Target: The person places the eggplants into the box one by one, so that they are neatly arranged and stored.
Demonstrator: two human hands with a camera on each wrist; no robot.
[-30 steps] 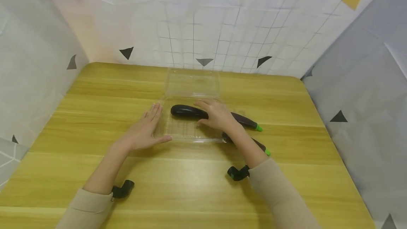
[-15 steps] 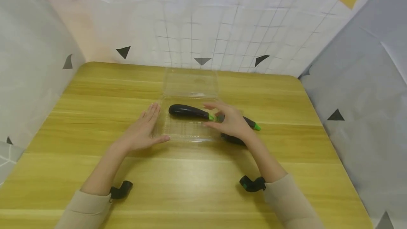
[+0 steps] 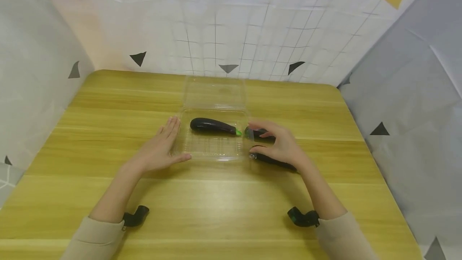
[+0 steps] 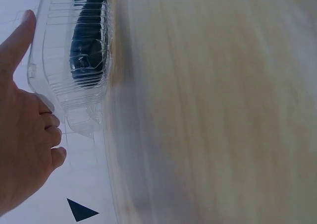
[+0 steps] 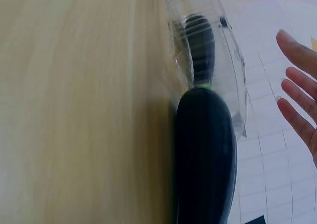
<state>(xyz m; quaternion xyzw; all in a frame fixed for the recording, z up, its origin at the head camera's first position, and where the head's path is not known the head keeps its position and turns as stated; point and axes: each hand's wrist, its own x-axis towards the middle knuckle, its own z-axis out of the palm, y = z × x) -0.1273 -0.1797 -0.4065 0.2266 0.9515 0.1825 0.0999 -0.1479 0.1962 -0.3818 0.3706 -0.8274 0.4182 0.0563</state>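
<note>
A dark eggplant (image 3: 213, 126) with a green stem lies lengthwise in a clear plastic clamshell box (image 3: 213, 158), whose lid (image 3: 214, 91) is folded back. My left hand (image 3: 157, 149) rests along the box's left side, fingers straight and thumb at the front corner. Two more eggplants lie right of the box: a rear one (image 3: 262, 135) partly under my fingers and a front one (image 3: 276, 161). Over them hovers my right hand (image 3: 281, 141), thumb and fingers apart with nothing gripped. The right wrist view shows these fingers (image 5: 302, 85) spread beside a large near eggplant (image 5: 205, 154).
A wooden table (image 3: 216, 220) carries everything. White patterned sheets (image 3: 231, 23) stand behind it and at both sides. Black wrist cameras (image 3: 302, 216) stick out from both beige sleeves.
My right hand has let go of the eggplant in the box and moved right, over the other two. My left hand stays at the box's left side.
</note>
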